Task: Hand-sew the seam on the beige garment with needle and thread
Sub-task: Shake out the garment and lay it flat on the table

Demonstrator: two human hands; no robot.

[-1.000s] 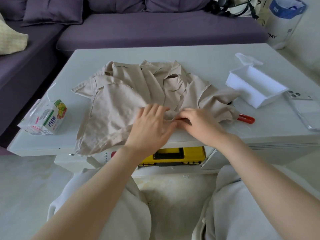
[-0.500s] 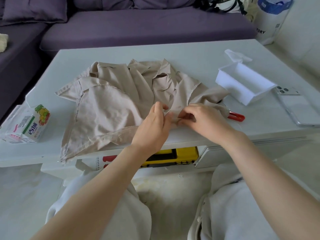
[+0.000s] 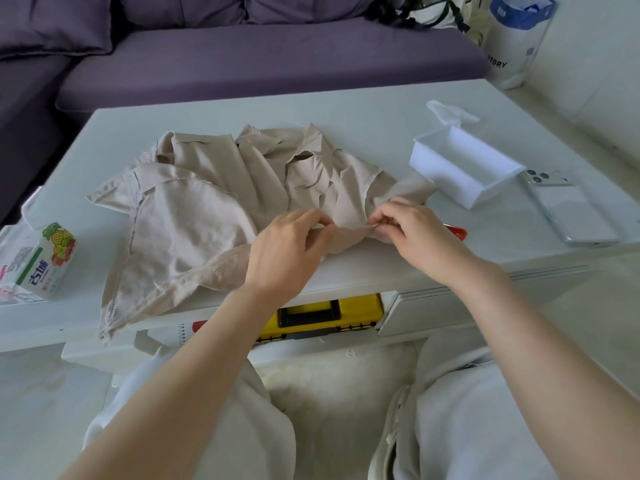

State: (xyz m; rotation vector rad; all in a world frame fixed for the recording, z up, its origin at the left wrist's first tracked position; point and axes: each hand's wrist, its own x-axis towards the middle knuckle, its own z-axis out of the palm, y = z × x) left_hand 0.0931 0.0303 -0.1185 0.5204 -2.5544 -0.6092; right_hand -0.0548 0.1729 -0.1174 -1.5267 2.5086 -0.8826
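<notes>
The beige garment (image 3: 194, 216) lies crumpled on the white table (image 3: 363, 112), one corner hanging over the near edge. My left hand (image 3: 287, 251) pinches a fold of the fabric near the table's front edge. Just to its right, my right hand (image 3: 415, 237) pinches the same fold with curled fingers. The stretch of cloth between the two hands is pulled fairly flat. No needle or thread can be made out.
A white open box (image 3: 464, 168) and a phone (image 3: 568, 213) lie at the right. A red handle (image 3: 457, 232) peeks out behind my right hand. A juice carton (image 3: 45, 261) stands at the left edge. A yellow toolbox (image 3: 329, 317) sits under the table. A purple sofa (image 3: 263, 53) lies beyond.
My left hand went from lying flat on the cloth to pinching it. Both hands have drawn slightly apart along the fold. The camera has shifted a little.
</notes>
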